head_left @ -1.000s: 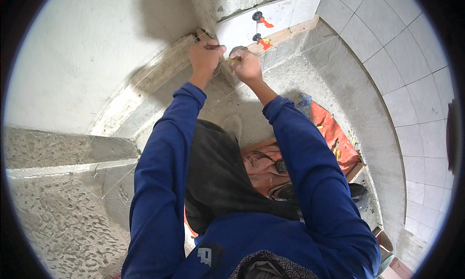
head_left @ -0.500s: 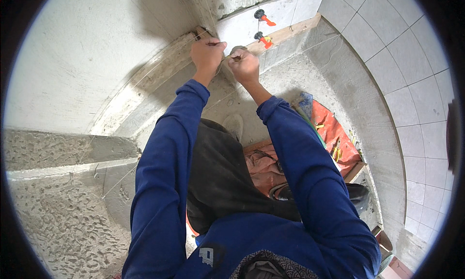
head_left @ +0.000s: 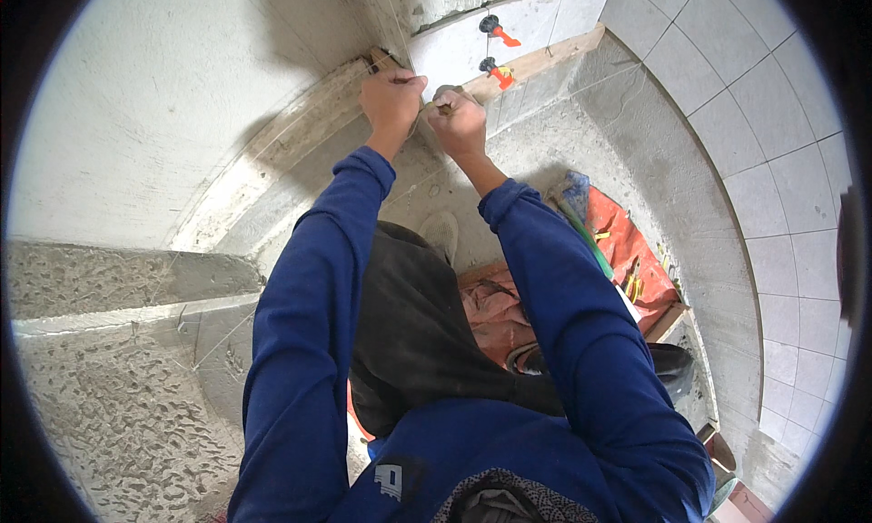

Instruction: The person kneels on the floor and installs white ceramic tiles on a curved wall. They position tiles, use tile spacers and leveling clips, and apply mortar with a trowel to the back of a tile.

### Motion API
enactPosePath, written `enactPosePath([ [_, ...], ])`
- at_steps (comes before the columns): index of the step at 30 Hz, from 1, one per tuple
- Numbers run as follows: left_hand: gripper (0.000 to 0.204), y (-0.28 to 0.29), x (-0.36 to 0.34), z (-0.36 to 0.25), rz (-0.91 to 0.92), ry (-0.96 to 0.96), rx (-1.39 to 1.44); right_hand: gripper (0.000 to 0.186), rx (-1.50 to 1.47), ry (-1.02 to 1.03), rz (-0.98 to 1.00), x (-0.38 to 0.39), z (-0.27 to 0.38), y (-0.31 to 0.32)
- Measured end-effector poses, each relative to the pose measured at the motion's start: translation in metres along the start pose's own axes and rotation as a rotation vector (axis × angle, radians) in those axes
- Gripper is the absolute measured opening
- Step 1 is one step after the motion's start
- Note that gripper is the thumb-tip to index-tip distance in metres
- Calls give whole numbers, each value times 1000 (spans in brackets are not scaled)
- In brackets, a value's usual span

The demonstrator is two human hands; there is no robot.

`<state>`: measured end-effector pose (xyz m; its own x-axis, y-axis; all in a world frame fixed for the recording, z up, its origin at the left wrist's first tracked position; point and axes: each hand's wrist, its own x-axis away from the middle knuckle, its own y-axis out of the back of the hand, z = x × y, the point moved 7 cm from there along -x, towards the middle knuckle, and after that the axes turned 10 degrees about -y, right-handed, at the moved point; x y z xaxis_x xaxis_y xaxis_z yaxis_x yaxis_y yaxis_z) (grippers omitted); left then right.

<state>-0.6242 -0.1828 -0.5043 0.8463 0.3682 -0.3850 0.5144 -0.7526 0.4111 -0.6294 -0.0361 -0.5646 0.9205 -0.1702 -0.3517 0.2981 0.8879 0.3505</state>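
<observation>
Both arms reach forward to the left end of a white tile [head_left: 454,46] set low on the wall. My left hand [head_left: 391,105] is closed in a pinch at the tile's lower left corner, and whatever lies in the fingertips is too small to name. Just to the right, my right hand [head_left: 461,123] curls closed around something mostly hidden; a yellowish, thin bit shows by its fingers and a dark grey, rounded shape just beyond them. Thin string runs along the wall near the hands. Two levelling clips with orange handles, an upper clip [head_left: 498,32] and a lower clip [head_left: 496,73], sit at tile joints.
A wooden batten [head_left: 540,61] runs beneath the tiles. Light grey tiles [head_left: 772,128] cover the right wall. On the floor, a red-orange sheet [head_left: 627,241] carries yellow-handled tools. Rough concrete ledges [head_left: 118,396] stand at left. My shoe [head_left: 440,232] is below the hands.
Hardly anything differs. Both hands stay by the tile's left end, still closed, and the view has shifted very slightly.
</observation>
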Motion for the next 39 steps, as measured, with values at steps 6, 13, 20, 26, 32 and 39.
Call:
enactPosePath([
  [6,24,-1,0,-1,27,-3,-14,13,7,-27,-19,3,2,2],
  [13,16,0,1,1,-24,-12,15,9,25,-22,-33,4,2,-1],
  [20,23,-2,1,-4,31,-44,38,14,93,-116,0,5,4,-1],
  [26,24,1,0,9,93,-100,4,29,267,-10,51,18,28,30],
  [32,22,7,-1,42,198,-169,-215,29,285,248,120,78,19,120],
  [39,23,-9,7,33,344,-69,-269,17,403,-199,419,190,-54,236],
])
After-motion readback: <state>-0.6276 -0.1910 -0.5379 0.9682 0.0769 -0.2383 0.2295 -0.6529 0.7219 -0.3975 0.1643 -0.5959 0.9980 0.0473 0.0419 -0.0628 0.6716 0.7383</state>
